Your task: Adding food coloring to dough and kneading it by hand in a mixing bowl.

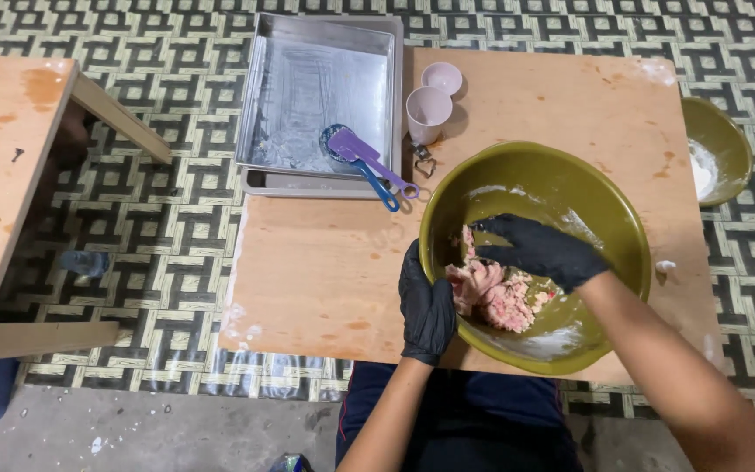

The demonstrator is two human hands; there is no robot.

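An olive-green bowl (pixel 570 179) sits tilted on the wooden table (pixel 325 262), with a pink, lumpy mixture (pixel 504 301) in its lower part. My left hand (pixel 425 306), in a black glove, grips the bowl's near-left rim from outside. Also gloved in black, my right hand (pixel 539 249) reaches inside the bowl with its fingers curled onto the top of the pink mixture.
A metal tray (pixel 308 87) holding a blue spoon (pixel 369 175) and purple spatula (pixel 373 157) lies at the table's far left. Next to it stand a pale cup (pixel 428 114) and a lid (pixel 442 77). A second green bowl (pixel 718 144) sits at right, another wooden table (pixel 2 175) at left.
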